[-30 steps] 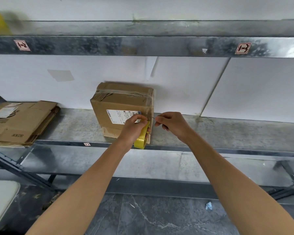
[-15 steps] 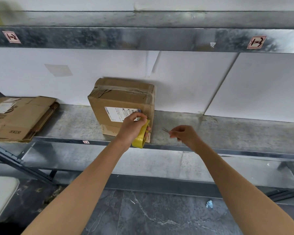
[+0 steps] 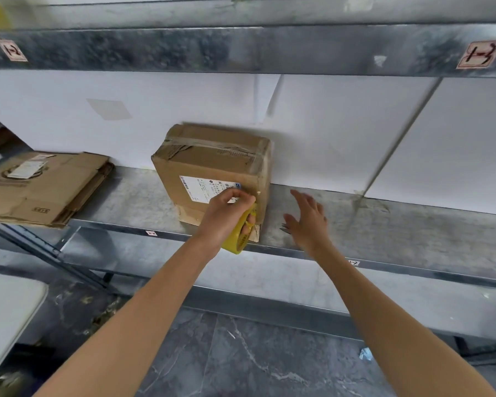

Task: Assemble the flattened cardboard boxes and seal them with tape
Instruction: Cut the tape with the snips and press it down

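An assembled cardboard box (image 3: 212, 164) with a white label stands on the metal shelf (image 3: 398, 224) against the white wall; tape runs over its top. My left hand (image 3: 226, 210) grips a yellow tape roll (image 3: 239, 243) pressed against the box's front right corner. My right hand (image 3: 308, 222) hovers just right of the box with fingers spread, holding nothing. A small dark metal cutting tool (image 3: 283, 227) lies on the shelf beside that hand's thumb.
A stack of flattened cardboard boxes (image 3: 40, 184) lies on the shelf at the left. An upper shelf beam (image 3: 241, 50) hangs overhead. A white table corner (image 3: 6, 305) sits low at the left, over a dark stone floor.
My right hand moved down and away from the box corner, let go of the small metal tool onto the shelf and spread its fingers. My left hand kept the tape roll at the corner.
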